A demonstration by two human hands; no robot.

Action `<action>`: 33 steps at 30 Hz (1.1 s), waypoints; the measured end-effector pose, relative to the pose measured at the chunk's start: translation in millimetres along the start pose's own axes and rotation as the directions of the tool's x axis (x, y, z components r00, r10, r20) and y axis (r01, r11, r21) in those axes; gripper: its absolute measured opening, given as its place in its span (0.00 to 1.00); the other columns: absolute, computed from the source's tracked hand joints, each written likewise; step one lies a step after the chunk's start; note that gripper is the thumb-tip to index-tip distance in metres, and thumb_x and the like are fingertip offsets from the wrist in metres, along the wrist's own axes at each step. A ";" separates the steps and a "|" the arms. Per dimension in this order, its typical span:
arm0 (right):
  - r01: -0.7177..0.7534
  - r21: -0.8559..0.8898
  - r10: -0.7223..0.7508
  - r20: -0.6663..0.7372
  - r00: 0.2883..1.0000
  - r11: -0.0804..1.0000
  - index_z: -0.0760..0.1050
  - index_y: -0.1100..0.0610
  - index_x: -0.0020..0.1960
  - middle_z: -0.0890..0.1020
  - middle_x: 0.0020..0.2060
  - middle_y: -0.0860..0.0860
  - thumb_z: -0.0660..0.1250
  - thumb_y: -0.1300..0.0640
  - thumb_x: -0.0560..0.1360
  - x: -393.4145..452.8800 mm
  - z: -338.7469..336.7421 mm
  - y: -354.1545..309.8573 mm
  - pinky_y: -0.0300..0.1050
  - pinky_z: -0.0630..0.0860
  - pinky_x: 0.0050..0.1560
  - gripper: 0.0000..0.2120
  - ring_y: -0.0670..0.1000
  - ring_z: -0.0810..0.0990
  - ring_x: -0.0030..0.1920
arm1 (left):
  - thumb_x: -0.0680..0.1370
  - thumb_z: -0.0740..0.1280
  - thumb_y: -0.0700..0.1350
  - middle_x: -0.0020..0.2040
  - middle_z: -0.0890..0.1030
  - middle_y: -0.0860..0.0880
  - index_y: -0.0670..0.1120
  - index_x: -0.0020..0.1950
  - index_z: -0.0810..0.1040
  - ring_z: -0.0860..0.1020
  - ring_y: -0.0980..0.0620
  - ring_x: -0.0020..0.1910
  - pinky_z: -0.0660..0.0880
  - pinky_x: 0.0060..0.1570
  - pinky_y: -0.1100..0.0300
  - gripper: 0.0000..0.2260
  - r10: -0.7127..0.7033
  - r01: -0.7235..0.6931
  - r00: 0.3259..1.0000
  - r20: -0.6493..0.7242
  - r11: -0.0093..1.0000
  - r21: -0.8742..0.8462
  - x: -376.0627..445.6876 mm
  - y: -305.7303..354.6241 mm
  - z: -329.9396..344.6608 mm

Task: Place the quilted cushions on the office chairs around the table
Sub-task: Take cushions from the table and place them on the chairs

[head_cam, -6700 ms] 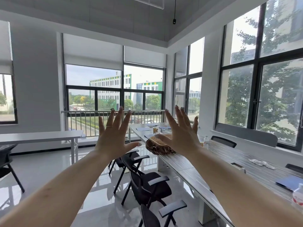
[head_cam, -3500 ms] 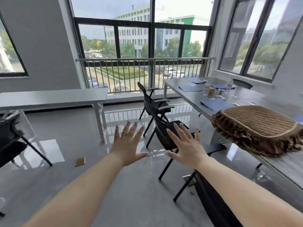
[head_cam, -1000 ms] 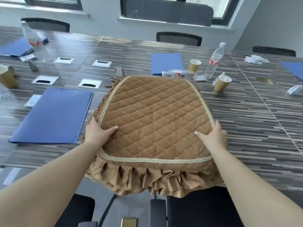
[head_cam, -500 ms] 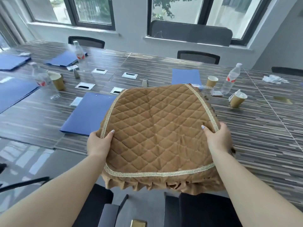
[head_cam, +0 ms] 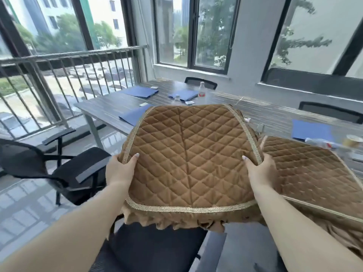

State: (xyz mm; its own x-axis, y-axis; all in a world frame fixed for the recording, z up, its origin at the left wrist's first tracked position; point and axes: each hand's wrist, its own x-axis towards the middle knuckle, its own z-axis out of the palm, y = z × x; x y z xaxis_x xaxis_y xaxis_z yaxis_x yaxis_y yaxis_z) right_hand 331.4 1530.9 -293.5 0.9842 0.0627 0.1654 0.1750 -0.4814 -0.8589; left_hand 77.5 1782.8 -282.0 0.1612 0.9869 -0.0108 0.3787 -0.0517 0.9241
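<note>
A brown quilted cushion (head_cam: 188, 154) with gold trim and a ruffled edge is held in the air, flat, in front of me. My left hand (head_cam: 119, 169) grips its left edge and my right hand (head_cam: 259, 171) grips its right edge, thumbs on top. Another brown quilted cushion (head_cam: 310, 173) lies on the long table (head_cam: 102, 108) at the right, its near edge hanging over. Directly below the held cushion is a black office chair (head_cam: 153, 250). A second black office chair (head_cam: 64, 173) with armrests stands to the left.
Blue folders (head_cam: 312, 130), water bottles (head_cam: 202, 91) and a paper cup (head_cam: 352, 140) lie on the table. More black chairs (head_cam: 332, 112) stand along its far side under the windows. A metal railing (head_cam: 68, 79) runs along the left window; glossy floor lies at the left.
I have lifted the top cushion off the table and turned left with it. A second cushion is now exposed on the table at my right.
</note>
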 end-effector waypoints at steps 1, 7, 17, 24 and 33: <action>0.017 0.015 -0.018 0.024 1.000 1.000 0.73 0.59 0.64 0.78 0.57 0.57 0.72 0.47 0.71 -30.0 14.7 -17.2 0.53 0.71 0.56 0.26 0.60 0.76 0.58 | 0.72 0.71 0.58 0.55 0.78 0.46 0.43 0.63 0.74 0.77 0.44 0.55 0.73 0.55 0.50 0.26 0.003 -0.004 0.999 -0.032 1.000 -0.007 7.0 -11.2 -38.7; 0.041 0.041 -0.046 0.141 0.989 0.998 0.73 0.61 0.58 0.79 0.52 0.59 0.71 0.47 0.72 -172.7 89.1 -87.4 0.52 0.70 0.48 0.23 0.62 0.77 0.52 | 0.72 0.71 0.59 0.59 0.79 0.45 0.45 0.64 0.73 0.77 0.42 0.57 0.74 0.54 0.50 0.27 -0.035 0.034 0.988 -0.153 0.999 -0.006 33.6 -68.2 -216.0; 0.150 0.038 -0.153 0.379 0.912 0.988 0.71 0.61 0.63 0.78 0.57 0.60 0.70 0.46 0.72 -301.9 208.4 -191.8 0.53 0.72 0.49 0.26 0.62 0.77 0.55 | 0.73 0.70 0.57 0.56 0.79 0.45 0.44 0.63 0.75 0.77 0.44 0.54 0.72 0.51 0.54 0.24 -0.149 0.137 0.932 -0.331 0.989 -0.059 79.0 -153.5 -397.4; 0.214 0.020 -0.200 0.457 0.867 0.977 0.69 0.58 0.66 0.77 0.61 0.58 0.70 0.44 0.72 -333.8 305.5 -242.7 0.57 0.73 0.56 0.29 0.62 0.76 0.59 | 0.73 0.71 0.57 0.50 0.76 0.50 0.43 0.61 0.75 0.73 0.48 0.48 0.72 0.50 0.54 0.24 -0.194 0.177 0.897 -0.396 0.981 -0.080 146.0 -191.4 -447.0; 0.246 -0.016 -0.199 0.540 0.818 0.969 0.68 0.61 0.64 0.75 0.60 0.63 0.67 0.48 0.75 -318.5 475.7 -311.7 0.53 0.70 0.52 0.23 0.63 0.75 0.58 | 0.73 0.71 0.56 0.60 0.80 0.44 0.43 0.64 0.74 0.77 0.42 0.58 0.71 0.52 0.53 0.25 -0.167 0.167 0.894 -0.417 0.985 -0.036 320.3 -188.8 -477.7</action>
State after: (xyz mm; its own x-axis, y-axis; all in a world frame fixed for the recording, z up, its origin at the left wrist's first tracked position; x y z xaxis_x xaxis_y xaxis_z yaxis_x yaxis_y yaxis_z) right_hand -24.4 2076.9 -309.1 0.7839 0.6193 0.0438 0.4110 -0.4647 -0.7843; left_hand -377.7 2181.8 -277.4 -0.2990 0.9543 -0.0043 0.3678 0.1194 0.9222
